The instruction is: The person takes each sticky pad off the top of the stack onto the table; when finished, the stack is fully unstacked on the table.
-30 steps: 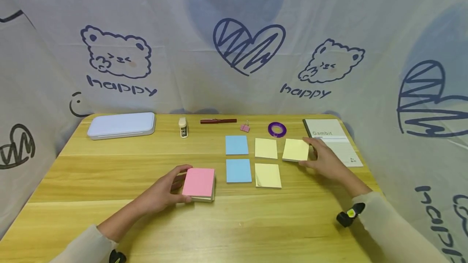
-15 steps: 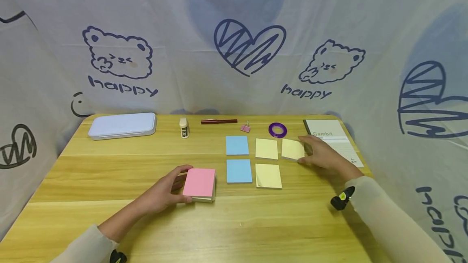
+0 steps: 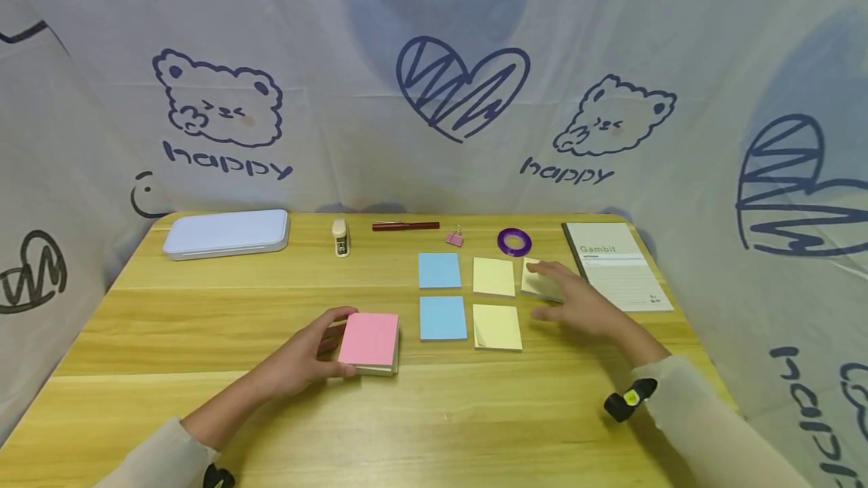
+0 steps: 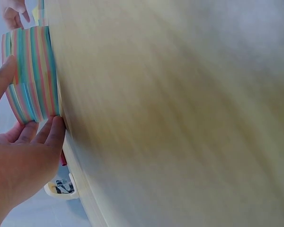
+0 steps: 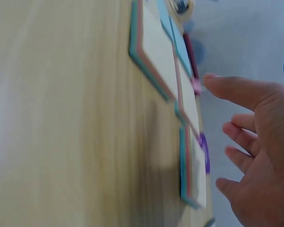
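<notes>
Head view, right hand (image 3: 576,303): lifted off the yellow pad (image 3: 540,280) at centre right of the frame since a second ago, when it lay against the pad's right edge; now hovered just above it, grip apart, fingers spread and holding nothing.
Yellow pad: slid leftward over the last second, now just beside the upper yellow note (image 3: 493,276), closing the row; partly hidden under the fingers.
Left hand (image 3: 305,352): unchanged at lower centre left, grip clamped on the left edge of the pink pad (image 3: 369,341), thumb on one side, fingers on the other.
Left wrist view, pink pad: striped edge of coloured layers shown, flat on the counter (image 4: 180,118).
Grid: two blue notes (image 3: 441,294) and two yellow ones unmoved, apart from each other.
Meaning: placing of the yellow pad judged finished, release under way.
</notes>
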A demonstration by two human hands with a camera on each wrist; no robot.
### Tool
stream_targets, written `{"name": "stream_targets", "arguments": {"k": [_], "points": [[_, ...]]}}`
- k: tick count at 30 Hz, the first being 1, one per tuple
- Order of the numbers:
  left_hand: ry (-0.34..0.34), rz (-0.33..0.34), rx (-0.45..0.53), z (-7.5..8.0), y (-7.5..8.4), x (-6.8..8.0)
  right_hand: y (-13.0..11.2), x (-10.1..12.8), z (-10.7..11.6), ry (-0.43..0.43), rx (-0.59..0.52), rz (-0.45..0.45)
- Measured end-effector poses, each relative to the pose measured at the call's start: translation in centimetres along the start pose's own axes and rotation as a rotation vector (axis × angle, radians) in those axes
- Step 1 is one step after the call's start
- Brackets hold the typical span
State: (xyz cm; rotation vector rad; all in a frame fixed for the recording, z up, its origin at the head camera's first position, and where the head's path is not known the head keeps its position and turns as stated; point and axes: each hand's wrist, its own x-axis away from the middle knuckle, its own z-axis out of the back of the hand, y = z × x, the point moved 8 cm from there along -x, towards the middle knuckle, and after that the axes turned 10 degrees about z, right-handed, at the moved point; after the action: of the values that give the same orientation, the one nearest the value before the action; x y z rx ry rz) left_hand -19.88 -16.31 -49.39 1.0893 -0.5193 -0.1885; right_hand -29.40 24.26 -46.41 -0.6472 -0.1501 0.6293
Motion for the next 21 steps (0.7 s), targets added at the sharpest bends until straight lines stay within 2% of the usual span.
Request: {"name": "stream_targets", "arguments": {"k": [11,17,21], "points": [[0.003,-0.014,-0.008,0.2,0.6,0.3,-5.6,-0.6,-4.8,-0.065,-0.062,0.100],[0.000,-0.031,0.007,0.1,0.8,0.3,-8.7,-1.7,-8.0,-0.108,-0.103,0.185],[-0.008,-0.034,0.012,0.1,0.8,0.3,-10.8,-2.6,-9.7,-0.146,-0.133,0.209]]}}
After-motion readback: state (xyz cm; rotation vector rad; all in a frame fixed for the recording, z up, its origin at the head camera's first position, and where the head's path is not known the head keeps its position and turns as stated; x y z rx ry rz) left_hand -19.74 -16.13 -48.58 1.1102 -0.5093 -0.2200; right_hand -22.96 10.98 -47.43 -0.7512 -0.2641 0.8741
